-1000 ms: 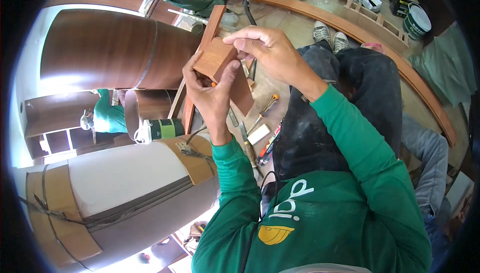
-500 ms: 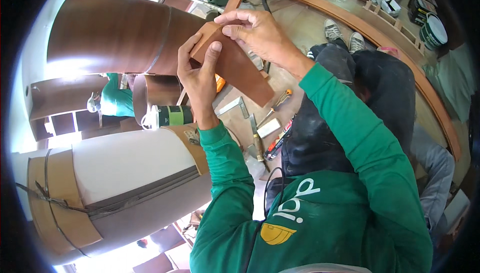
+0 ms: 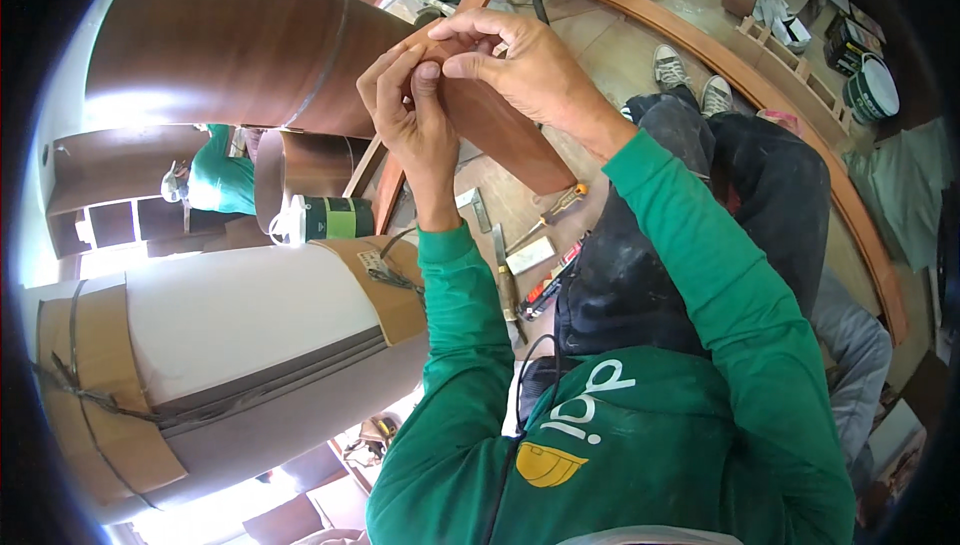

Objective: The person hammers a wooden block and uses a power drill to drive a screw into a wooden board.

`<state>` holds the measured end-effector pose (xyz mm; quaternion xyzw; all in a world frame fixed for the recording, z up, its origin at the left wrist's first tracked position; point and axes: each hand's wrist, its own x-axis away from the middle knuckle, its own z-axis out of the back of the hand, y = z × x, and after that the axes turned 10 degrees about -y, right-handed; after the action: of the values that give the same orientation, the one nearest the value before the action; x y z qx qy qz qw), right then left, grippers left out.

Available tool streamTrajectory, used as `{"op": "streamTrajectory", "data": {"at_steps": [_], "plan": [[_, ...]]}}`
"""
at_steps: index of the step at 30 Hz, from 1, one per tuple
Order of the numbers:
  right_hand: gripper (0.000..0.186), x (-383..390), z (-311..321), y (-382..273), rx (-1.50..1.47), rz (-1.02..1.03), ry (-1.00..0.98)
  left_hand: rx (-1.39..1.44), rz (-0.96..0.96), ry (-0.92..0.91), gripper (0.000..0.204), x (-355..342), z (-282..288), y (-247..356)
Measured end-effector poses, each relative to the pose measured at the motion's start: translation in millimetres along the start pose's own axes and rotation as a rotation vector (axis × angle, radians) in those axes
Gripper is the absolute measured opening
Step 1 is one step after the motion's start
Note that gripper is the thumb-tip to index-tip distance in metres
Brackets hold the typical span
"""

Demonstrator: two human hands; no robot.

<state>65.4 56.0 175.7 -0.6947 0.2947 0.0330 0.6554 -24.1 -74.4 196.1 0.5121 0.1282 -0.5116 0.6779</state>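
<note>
Reddish-brown wooden board (image 3: 510, 140) is held up above the floor (image 3: 605, 70), at the upper centre of the view, in front of the person. The left hand (image 3: 410, 105) grips its upper-left end, thumb and curled fingers closed around it, probably to keep it steady. The right hand (image 3: 515, 63) meets the same end with thumb and index finger bent close together; whether they pinch the board or something small, I cannot tell. Holding it there seems to put that end within reach of both hands. Its long axis slants down to the right, the free end pointing toward the person's dark-trousered legs (image 3: 690, 195). Nearby on the floor, perhaps for easy reach, lie an orange-handled screwdriver (image 3: 568, 202), a wooden-handled tool (image 3: 507, 295) and a white block (image 3: 530, 255)
</note>
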Motion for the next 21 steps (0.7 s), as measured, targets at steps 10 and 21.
{"op": "streamTrajectory", "data": {"at_steps": [10,21], "plan": [[0.024,-8.9,-12.2,9.7,0.070,0.132,0.083,0.006,-0.029,-0.014,0.015,-4.8,1.3,-7.8],[0.032,13.2,-18.3,-10.4,-0.006,0.066,0.118,-0.008,-0.002,-0.146,0.021,0.0,24.0,-8.1]]}}
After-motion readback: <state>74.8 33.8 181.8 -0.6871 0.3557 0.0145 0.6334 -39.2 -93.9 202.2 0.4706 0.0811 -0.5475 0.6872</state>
